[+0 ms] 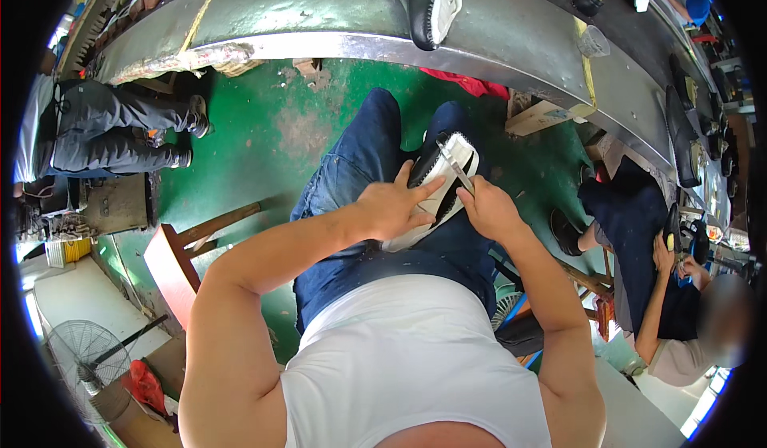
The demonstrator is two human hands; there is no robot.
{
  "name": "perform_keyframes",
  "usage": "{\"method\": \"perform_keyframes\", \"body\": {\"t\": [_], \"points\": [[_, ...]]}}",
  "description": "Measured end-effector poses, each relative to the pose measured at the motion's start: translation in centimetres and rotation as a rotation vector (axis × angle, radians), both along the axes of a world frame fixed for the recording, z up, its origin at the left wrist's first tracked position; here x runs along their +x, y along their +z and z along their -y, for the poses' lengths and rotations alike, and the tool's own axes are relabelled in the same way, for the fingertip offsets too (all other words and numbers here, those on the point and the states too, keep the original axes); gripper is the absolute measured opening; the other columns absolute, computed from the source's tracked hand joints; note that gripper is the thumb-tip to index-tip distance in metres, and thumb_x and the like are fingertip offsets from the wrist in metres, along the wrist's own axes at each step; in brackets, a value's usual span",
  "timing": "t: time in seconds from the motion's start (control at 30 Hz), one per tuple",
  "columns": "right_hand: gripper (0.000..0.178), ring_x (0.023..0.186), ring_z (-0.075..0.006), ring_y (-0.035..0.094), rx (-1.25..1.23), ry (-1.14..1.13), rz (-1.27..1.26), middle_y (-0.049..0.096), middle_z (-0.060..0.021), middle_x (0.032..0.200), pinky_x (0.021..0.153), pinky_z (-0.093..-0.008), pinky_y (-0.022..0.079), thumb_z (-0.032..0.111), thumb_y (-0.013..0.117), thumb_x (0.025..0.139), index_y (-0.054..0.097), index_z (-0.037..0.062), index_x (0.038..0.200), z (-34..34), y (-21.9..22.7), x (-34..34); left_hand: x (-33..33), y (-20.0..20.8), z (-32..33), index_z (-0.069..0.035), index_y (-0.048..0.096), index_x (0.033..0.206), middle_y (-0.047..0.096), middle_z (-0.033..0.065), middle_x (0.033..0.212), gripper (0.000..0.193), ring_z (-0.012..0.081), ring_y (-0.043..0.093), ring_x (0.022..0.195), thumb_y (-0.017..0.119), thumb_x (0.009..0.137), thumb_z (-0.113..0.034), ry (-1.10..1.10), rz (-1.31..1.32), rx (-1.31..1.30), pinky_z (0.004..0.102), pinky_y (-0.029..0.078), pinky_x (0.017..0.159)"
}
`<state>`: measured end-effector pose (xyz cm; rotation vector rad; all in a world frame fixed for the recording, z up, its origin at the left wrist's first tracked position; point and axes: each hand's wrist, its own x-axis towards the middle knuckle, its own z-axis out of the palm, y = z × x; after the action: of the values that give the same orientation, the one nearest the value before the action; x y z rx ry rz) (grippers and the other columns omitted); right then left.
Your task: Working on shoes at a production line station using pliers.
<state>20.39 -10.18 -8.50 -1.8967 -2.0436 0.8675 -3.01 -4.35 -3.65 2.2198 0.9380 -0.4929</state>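
Observation:
A black shoe (421,171) with a white sole (439,196) rests on my thighs, its sole turned up. Dark patches show on the sole. Across the shoe's side spreads my left hand (398,207), thumb and fingers gripping it, the forefinger reaching over the white part. My right hand (489,210) is closed around a narrow silver metal tool (455,163), perhaps a knife. The tool lies slantwise over the sole, its far end by the toe edge. Its handle is hidden in my fingers.
Ahead runs a metal-topped bench (319,20) with another black-and-white shoe (423,8) at its edge. More shoes (681,132) line the right side. A co-worker (631,216) sits at right; another person (120,128) stands at left. A wooden stool (180,264) and fan (88,360) are on my left.

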Motion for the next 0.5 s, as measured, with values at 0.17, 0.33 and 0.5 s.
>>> {"method": "perform_keyframes", "body": {"t": [0.17,0.33,0.5], "points": [[0.035,0.083,-0.0458,0.064,-0.194,-0.019,-0.057,0.066,-0.0253,0.088,0.073,-0.0508,0.050,0.033,0.053,0.100,0.056,-0.0013,0.103,0.9,3.8,0.2,-3.1,-9.1,5.5,-0.007,0.021,0.156,0.048,0.0317,0.142,0.072,0.0413,0.059,0.121,0.053,0.100,-0.039,0.793,0.532,-0.225,0.0383,0.045,0.105],[0.036,0.082,-0.0440,0.065,-0.055,0.045,-0.075,0.066,-0.0236,0.091,0.074,-0.0458,0.052,0.032,0.053,0.100,0.057,-0.0013,0.112,4.4,0.6,-2.2,-3.3,-8.0,5.4,-0.002,0.022,0.155,0.056,0.0316,0.132,0.081,0.0383,0.059,0.122,0.064,0.093,-0.031,0.743,0.558,-0.316,0.0380,0.043,0.106],[0.034,0.079,-0.0295,0.068,-0.258,-0.238,-0.441,0.067,-0.0161,0.087,0.076,-0.0376,0.053,0.030,0.055,0.099,0.057,-0.0023,0.111,7.7,-1.0,-0.3,-3.9,-3.4,2.5,-0.003,0.018,0.156,0.062,0.0325,0.120,0.103,0.0416,0.062,0.113,0.076,0.073,-0.023,0.464,0.371,-0.244,0.0413,0.048,0.099]]}}
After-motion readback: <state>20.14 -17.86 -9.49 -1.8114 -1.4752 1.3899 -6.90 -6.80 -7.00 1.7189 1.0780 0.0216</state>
